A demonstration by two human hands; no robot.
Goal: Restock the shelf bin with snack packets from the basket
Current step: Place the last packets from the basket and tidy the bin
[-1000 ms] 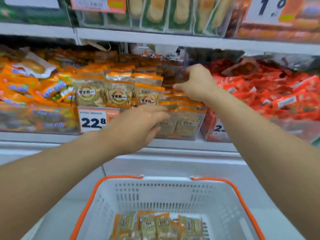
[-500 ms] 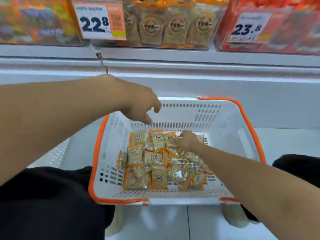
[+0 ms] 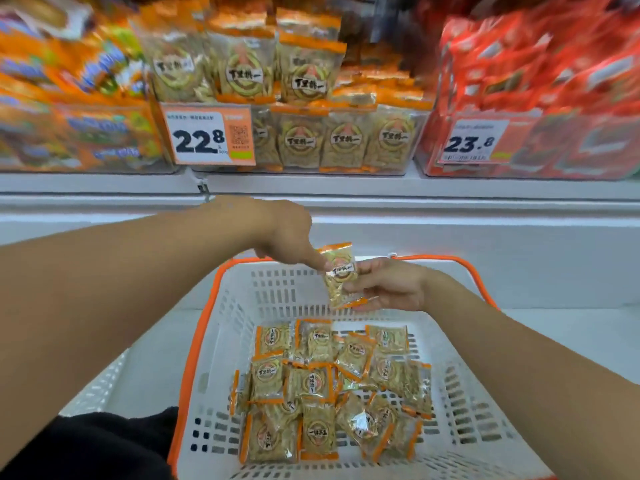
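Now, right hand [image 3: 388, 284]: fingers grasp one snack packet [image 3: 341, 273] above the basket's far wall, near frame center.
Left hand [image 3: 287, 237]: at 9 o'clock of that packet, fingers pointing down and touching its upper left edge; whether they pinch it I cannot tell.
Basket [image 3: 221, 344]: white with orange rim, at 6 o'clock of the frame, holding a loose pile of packets [image 3: 322, 386].
Shelf bin [image 3: 346, 140]: at 12 o'clock, stacked with matching packets.
Price tag [image 3: 207, 136]: on the bin's left front, reads 22.8.
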